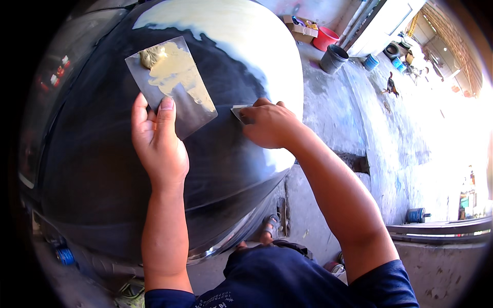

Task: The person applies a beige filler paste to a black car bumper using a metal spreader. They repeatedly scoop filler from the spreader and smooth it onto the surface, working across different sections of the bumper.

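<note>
My left hand [160,146] grips a flat rectangular mixing plate [194,119] by its lower edge, thumb on top. Creamy yellowish putty [179,74] is smeared over the plate, with a thicker lump near its upper left corner. Under my hands curves a dark vehicle panel [221,159], with a broad pale, whitish area [221,23] along its far and right side. My right hand [272,123] is closed round a thin putty spreader [238,110], held at the panel near the border of the pale area. My fingers hide most of the spreader; whether its edge touches the panel I cannot tell.
Beyond the panel, on the concrete floor [334,113], stand a red basin [325,38], a dark grey bucket [334,58] and a cardboard box [302,31]. A rooster [392,85] is farther right, near blue cans [371,62]. A low ledge [441,227] runs at right.
</note>
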`<move>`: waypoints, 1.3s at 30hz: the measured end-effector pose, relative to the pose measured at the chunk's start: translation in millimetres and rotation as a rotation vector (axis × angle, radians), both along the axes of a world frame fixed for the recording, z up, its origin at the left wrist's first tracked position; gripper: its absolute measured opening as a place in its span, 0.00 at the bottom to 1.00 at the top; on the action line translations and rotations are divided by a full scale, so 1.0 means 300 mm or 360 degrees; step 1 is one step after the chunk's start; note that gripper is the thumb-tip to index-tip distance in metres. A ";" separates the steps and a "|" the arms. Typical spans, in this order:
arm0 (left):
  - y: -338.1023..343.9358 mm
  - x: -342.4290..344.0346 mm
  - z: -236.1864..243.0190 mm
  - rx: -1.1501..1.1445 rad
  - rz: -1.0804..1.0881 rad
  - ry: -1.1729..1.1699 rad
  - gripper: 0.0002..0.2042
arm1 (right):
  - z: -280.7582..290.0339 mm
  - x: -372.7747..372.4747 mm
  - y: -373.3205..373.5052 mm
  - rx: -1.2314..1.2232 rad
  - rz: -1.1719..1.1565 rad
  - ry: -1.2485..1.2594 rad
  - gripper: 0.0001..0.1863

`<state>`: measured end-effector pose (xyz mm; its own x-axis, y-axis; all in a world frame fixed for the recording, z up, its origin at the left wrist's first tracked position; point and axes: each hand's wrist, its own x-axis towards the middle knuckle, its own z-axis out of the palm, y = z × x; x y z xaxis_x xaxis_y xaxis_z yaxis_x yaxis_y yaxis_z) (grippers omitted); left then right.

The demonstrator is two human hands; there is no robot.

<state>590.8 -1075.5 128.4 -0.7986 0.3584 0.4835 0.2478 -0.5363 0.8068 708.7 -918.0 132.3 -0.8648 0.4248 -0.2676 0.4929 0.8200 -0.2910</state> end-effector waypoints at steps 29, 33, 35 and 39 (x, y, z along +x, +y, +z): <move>0.005 -0.011 -0.012 -0.0034 -0.0084 -0.0057 0.15 | 0.009 0.224 -0.123 -0.0201 0.0064 -0.0076 0.28; 0.004 -0.011 -0.013 -0.0061 -0.0060 -0.0056 0.17 | -0.010 0.263 -0.145 -0.0192 0.0052 -0.0062 0.29; 0.007 -0.005 -0.009 -0.0051 -0.0040 -0.0064 0.17 | -0.008 0.281 -0.159 -0.0214 0.0039 -0.0053 0.29; 0.016 0.009 0.000 -0.0038 -0.0026 -0.0071 0.16 | -0.024 0.328 -0.179 -0.0242 0.0033 0.0022 0.29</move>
